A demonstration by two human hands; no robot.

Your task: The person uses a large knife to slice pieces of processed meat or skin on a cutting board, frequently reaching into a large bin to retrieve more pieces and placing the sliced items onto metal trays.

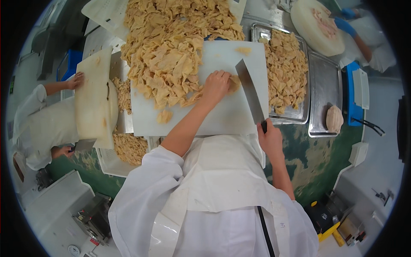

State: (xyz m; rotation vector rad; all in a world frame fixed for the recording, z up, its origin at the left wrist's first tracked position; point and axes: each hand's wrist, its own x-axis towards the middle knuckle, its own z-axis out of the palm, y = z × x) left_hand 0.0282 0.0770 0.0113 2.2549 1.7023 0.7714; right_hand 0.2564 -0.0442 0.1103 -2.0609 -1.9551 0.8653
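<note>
On the white cutting board (214, 120), my left hand (215, 89) has its fingers curled and pressed down on a piece of chicken skin (234, 84). My right hand (270, 139) grips the dark handle of a cleaver (251, 91). Its broad blade points away from me, just right of the held piece and close to the board's right side. A big heap of yellowish chicken skin (167, 60) covers the board's left and far part. Small scraps lie apart, one near the front left (164, 116) and one at the far right (243, 51).
Right of the board stands a metal tray of cut skin pieces (286, 70), then another metal tray (325, 94) holding a pale lump (334, 119). At left, a co-worker's hand (77, 80) rests on another board (92, 98). Far right, a blue-gloved co-worker (346, 26) works at a round board.
</note>
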